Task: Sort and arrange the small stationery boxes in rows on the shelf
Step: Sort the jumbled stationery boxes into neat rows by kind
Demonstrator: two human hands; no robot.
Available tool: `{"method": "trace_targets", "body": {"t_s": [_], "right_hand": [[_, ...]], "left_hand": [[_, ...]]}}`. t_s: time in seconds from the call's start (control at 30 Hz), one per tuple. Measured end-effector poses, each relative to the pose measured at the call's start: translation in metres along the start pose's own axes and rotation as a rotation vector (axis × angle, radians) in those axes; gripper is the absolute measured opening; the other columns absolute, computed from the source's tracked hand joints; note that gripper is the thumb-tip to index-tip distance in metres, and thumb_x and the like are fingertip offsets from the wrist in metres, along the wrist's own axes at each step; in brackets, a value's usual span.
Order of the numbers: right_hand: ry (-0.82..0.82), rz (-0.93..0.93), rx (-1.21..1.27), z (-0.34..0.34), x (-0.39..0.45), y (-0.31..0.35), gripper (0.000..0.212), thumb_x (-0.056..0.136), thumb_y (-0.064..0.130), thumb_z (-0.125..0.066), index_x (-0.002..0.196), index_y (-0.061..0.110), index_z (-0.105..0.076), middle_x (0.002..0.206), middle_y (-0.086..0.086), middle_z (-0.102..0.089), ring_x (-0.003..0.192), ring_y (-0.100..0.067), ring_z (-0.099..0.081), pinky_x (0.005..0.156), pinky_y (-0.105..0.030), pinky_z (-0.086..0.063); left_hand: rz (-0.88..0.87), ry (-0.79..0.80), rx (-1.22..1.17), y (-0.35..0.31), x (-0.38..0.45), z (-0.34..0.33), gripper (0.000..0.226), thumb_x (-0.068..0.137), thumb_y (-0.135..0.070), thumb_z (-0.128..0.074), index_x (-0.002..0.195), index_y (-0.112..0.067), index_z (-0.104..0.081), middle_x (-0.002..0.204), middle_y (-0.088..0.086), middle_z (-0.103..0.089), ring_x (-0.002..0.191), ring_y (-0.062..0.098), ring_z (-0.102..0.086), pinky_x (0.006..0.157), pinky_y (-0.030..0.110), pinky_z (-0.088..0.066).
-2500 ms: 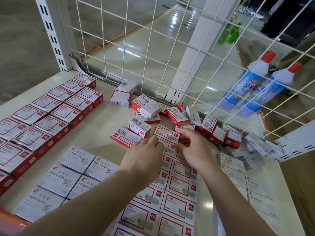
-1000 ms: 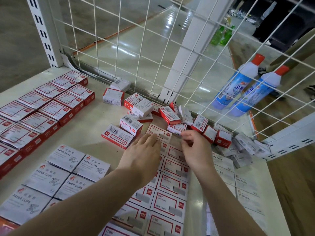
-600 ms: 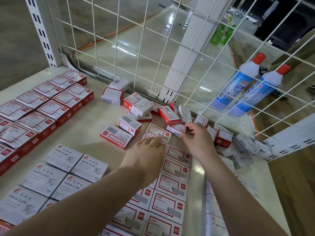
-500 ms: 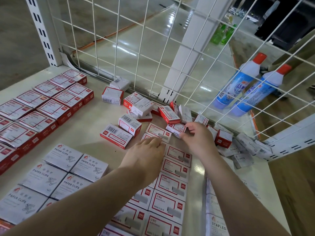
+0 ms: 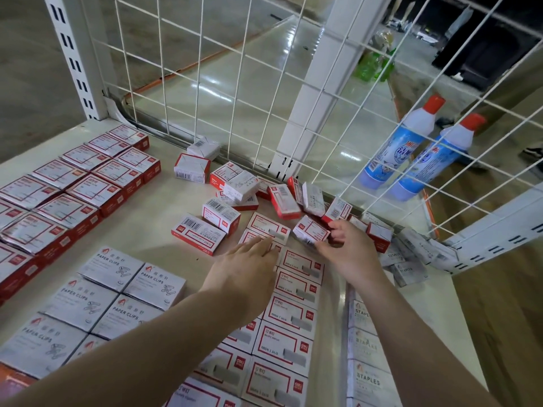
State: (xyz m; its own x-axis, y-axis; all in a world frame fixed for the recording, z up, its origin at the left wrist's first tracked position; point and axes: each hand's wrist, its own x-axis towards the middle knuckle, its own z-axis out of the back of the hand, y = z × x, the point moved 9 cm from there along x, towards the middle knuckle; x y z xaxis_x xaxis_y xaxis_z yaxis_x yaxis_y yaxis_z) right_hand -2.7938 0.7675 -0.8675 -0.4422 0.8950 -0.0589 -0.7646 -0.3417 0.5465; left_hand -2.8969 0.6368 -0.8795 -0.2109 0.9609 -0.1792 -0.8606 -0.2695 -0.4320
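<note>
Two columns of red-and-white staple boxes (image 5: 296, 290) run down the middle of the white shelf (image 5: 152, 236). My left hand (image 5: 246, 268) lies flat with straight fingers on the top boxes of the left column. My right hand (image 5: 346, 254) pinches a small red-and-white box (image 5: 310, 230), tilted and lifted at the head of the right column. A loose pile of unsorted boxes (image 5: 264, 195) lies beyond, along the wire mesh. Grey "STAPLES" boxes (image 5: 367, 348) form a column under my right forearm.
Grey "PAPER CLIPS" boxes (image 5: 117, 292) sit in rows at lower left, red paper-clip boxes (image 5: 82, 183) in rows at far left. The wire mesh back (image 5: 205, 83) closes the shelf. Two blue bottles (image 5: 411, 151) lie beyond it. Loose grey boxes (image 5: 411, 254) lie at the right corner.
My right hand reached from the column top into the pile and now holds a red-and-white box lifted off the shelf. My left hand stayed on the column.
</note>
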Motion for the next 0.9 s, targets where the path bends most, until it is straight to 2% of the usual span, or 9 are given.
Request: {"method": "trace_targets", "body": {"t_s": [0.07, 0.13, 0.2, 0.33, 0.43, 0.53, 0.63, 0.77, 0.9], "right_hand": [[-0.012, 0.016, -0.016, 0.003, -0.004, 0.001, 0.036, 0.086, 0.021, -0.065, 0.12, 0.014, -0.057, 0.105, 0.005, -0.06, 0.086, -0.004, -0.047, 0.075, -0.018, -0.034], [-0.031, 0.016, -0.021, 0.006, -0.007, 0.0, 0.03, 0.086, 0.021, -0.064, 0.114, 0.013, -0.061, 0.099, 0.007, -0.059, 0.087, -0.006, -0.051, 0.072, -0.018, -0.036], [-0.044, -0.005, 0.001, 0.009, -0.01, -0.005, 0.032, 0.085, 0.024, -0.065, 0.115, 0.014, -0.061, 0.105, 0.008, -0.061, 0.098, -0.01, -0.057, 0.077, -0.019, -0.04], [-0.058, -0.036, 0.064, 0.016, -0.021, -0.008, 0.037, 0.082, 0.026, -0.067, 0.117, 0.016, -0.062, 0.112, 0.006, -0.063, 0.104, -0.009, -0.056, 0.09, -0.025, -0.044], [-0.041, 0.017, 0.147, 0.022, -0.033, 0.003, 0.03, 0.081, 0.02, -0.07, 0.11, 0.021, -0.062, 0.096, 0.018, -0.059, 0.093, -0.001, -0.053, 0.075, -0.009, -0.038], [0.0, 0.075, 0.16, 0.022, -0.049, 0.015, 0.032, 0.08, 0.02, -0.071, 0.107, 0.03, -0.057, 0.094, 0.025, -0.054, 0.094, 0.001, -0.052, 0.078, -0.012, -0.039], [0.015, 0.149, 0.208, 0.022, -0.066, 0.028, 0.034, 0.079, 0.019, -0.071, 0.098, 0.041, -0.052, 0.096, 0.026, -0.056, 0.095, 0.009, -0.051, 0.082, -0.011, -0.04], [0.007, 0.181, 0.244, 0.016, -0.077, 0.033, 0.037, 0.078, 0.018, -0.072, 0.101, 0.04, -0.054, 0.103, 0.023, -0.056, 0.097, 0.012, -0.05, 0.084, -0.012, -0.039], [0.003, 0.196, 0.259, 0.011, -0.083, 0.038, 0.039, 0.078, 0.023, -0.072, 0.102, 0.045, -0.051, 0.112, 0.018, -0.054, 0.101, 0.009, -0.048, 0.082, -0.01, -0.036]], "left_hand": [[-0.018, -0.003, -0.015, -0.004, -0.001, 0.001, 0.047, 0.099, -0.031, -0.035, 0.145, -0.026, -0.025, 0.155, -0.009, -0.014, 0.143, 0.012, -0.009, 0.114, 0.031, -0.012], [-0.041, 0.002, -0.049, -0.009, -0.003, 0.002, 0.041, 0.099, -0.029, -0.038, 0.139, -0.025, -0.036, 0.147, -0.007, -0.032, 0.136, 0.011, -0.027, 0.108, 0.028, -0.027], [-0.062, 0.009, -0.083, -0.015, -0.005, 0.003, 0.038, 0.098, -0.027, -0.04, 0.136, -0.026, -0.039, 0.139, -0.009, -0.04, 0.127, 0.01, -0.038, 0.1, 0.026, -0.036], [-0.074, -0.02, -0.145, -0.017, -0.01, 0.008, 0.037, 0.098, -0.025, -0.04, 0.135, -0.028, -0.04, 0.133, -0.009, -0.047, 0.12, 0.01, -0.044, 0.092, 0.023, -0.04], [-0.04, -0.068, -0.19, -0.012, -0.013, 0.012, 0.037, 0.099, -0.026, -0.038, 0.135, -0.03, -0.041, 0.133, -0.009, -0.048, 0.119, 0.01, -0.046, 0.085, 0.018, -0.038], [0.053, -0.089, -0.285, -0.001, -0.016, 0.013, 0.034, 0.099, -0.031, -0.035, 0.131, -0.031, -0.045, 0.129, -0.009, -0.051, 0.11, 0.011, -0.054, 0.076, 0.014, -0.042], [0.123, -0.112, -0.318, 0.007, -0.02, 0.018, 0.035, 0.098, -0.04, -0.032, 0.129, -0.03, -0.046, 0.127, -0.007, -0.054, 0.103, 0.011, -0.057, 0.081, 0.028, -0.055], [0.139, -0.111, -0.396, 0.008, -0.024, 0.02, 0.038, 0.098, -0.044, -0.027, 0.119, -0.026, -0.053, 0.11, -0.007, -0.06, 0.089, 0.006, -0.057, 0.074, 0.024, -0.053], [0.144, -0.112, -0.415, 0.011, -0.027, 0.02, 0.035, 0.097, -0.046, -0.028, 0.085, -0.026, -0.054, 0.074, -0.007, -0.056, 0.061, 0.003, -0.051, 0.05, 0.015, -0.041]]}}
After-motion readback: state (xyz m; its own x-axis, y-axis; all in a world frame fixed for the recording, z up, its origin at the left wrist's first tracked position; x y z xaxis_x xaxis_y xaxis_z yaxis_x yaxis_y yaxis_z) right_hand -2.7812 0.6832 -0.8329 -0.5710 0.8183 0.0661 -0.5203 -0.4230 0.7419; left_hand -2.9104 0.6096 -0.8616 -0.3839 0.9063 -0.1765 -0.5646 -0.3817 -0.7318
